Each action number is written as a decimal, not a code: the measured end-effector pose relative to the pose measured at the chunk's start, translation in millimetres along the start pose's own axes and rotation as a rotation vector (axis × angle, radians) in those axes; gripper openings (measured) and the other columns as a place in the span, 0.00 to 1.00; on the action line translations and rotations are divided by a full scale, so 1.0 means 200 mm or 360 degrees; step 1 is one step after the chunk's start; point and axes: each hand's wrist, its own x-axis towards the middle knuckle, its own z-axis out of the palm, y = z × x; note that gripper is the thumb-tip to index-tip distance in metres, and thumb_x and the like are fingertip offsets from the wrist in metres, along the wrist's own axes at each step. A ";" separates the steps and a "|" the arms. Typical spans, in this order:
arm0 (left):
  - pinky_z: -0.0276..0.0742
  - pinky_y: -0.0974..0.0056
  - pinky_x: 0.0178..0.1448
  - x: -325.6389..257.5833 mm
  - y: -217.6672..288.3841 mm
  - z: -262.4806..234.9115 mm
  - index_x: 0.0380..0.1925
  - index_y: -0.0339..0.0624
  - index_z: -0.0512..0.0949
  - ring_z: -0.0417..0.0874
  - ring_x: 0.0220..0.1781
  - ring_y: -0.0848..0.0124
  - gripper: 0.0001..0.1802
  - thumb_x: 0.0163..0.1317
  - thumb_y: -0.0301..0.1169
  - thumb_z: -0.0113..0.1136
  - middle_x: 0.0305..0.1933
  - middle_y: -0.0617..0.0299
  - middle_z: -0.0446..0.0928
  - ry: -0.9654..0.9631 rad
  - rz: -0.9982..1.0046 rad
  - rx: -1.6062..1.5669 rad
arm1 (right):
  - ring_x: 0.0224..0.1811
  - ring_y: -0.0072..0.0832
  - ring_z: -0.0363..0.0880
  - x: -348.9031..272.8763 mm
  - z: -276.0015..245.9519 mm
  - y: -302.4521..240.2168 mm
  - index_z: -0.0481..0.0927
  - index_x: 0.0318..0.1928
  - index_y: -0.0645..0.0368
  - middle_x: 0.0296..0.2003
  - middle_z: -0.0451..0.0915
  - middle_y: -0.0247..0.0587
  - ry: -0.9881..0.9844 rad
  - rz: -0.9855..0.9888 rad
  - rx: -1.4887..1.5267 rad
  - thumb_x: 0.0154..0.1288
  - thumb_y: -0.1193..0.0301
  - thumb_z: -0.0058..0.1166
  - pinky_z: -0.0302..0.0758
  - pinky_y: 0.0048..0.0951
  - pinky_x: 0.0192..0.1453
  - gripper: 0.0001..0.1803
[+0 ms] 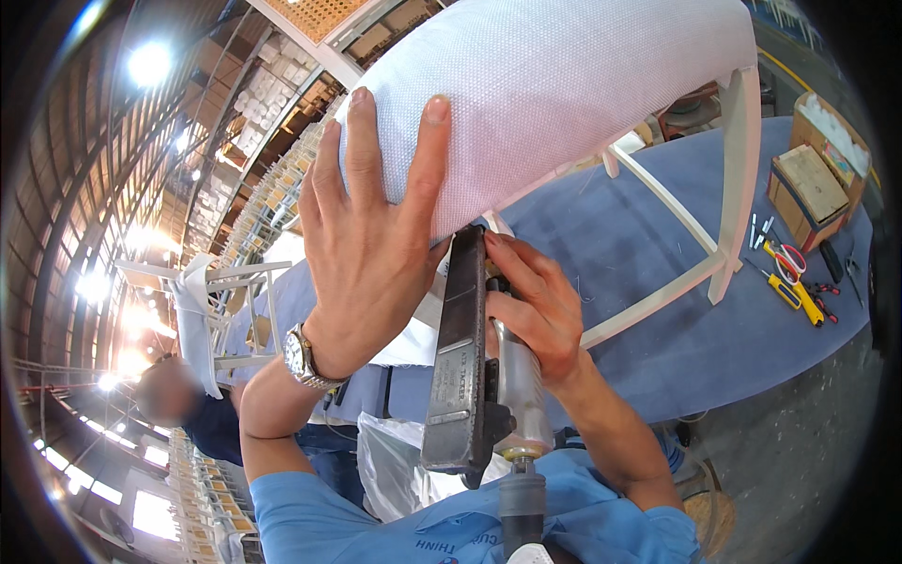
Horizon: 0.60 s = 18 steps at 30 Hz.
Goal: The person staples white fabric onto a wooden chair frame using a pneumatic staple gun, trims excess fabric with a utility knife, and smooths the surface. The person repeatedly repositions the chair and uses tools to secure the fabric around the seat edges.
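Left hand [371,226] lies flat, fingers spread, pressing the padded chair seat [554,89], which is wrapped in white woven fabric and lies tipped on the blue felt worktable [658,348]. Right hand [531,310] is clenched round a pneumatic staple gun [465,357], nose at the seat's lower edge. Risk: the left thumb sits near the nose, so a slip could catch it or wrinkle the fabric. The white frame legs look smooth, hard and painted.
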 end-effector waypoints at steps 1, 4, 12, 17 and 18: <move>0.67 0.41 0.70 0.00 0.00 0.01 0.81 0.56 0.54 0.64 0.74 0.39 0.68 0.38 0.33 0.85 0.79 0.40 0.53 0.0016 0.0027 0.0077 | 0.54 0.50 0.85 -0.01 0.00 0.00 0.84 0.43 0.54 0.62 0.81 0.53 -0.0016 -0.0005 -0.0004 0.50 0.72 0.67 0.78 0.37 0.47 0.17; 0.66 0.40 0.71 -0.01 0.00 0.01 0.80 0.57 0.56 0.63 0.75 0.38 0.66 0.39 0.34 0.84 0.79 0.39 0.53 0.0018 0.0013 0.0038 | 0.55 0.49 0.84 0.00 -0.01 0.00 0.84 0.43 0.53 0.62 0.81 0.52 -0.0066 -0.0018 -0.0012 0.51 0.70 0.66 0.78 0.37 0.46 0.16; 0.68 0.37 0.68 0.00 0.00 0.00 0.77 0.69 0.64 0.66 0.71 0.35 0.46 0.57 0.31 0.68 0.79 0.37 0.57 0.0031 0.0010 0.0042 | 0.55 0.48 0.84 0.01 0.00 0.00 0.84 0.43 0.53 0.62 0.81 0.50 -0.0107 -0.0060 -0.0058 0.52 0.67 0.66 0.77 0.37 0.44 0.15; 0.66 0.40 0.75 0.01 -0.13 -0.17 0.79 0.67 0.58 0.60 0.78 0.33 0.64 0.40 0.37 0.85 0.82 0.43 0.52 -0.0274 0.0002 -0.0721 | 0.57 0.49 0.84 -0.04 -0.03 0.00 0.84 0.44 0.53 0.62 0.81 0.52 -0.0029 0.0050 -0.0053 0.53 0.67 0.68 0.78 0.37 0.46 0.16; 0.66 0.41 0.76 0.00 -0.14 -0.17 0.79 0.62 0.58 0.61 0.78 0.35 0.64 0.40 0.37 0.85 0.82 0.42 0.53 -0.0265 -0.0012 -0.0651 | 0.58 0.49 0.84 -0.06 -0.03 -0.01 0.84 0.44 0.53 0.62 0.81 0.53 0.0000 0.0060 -0.0041 0.53 0.67 0.68 0.78 0.37 0.47 0.16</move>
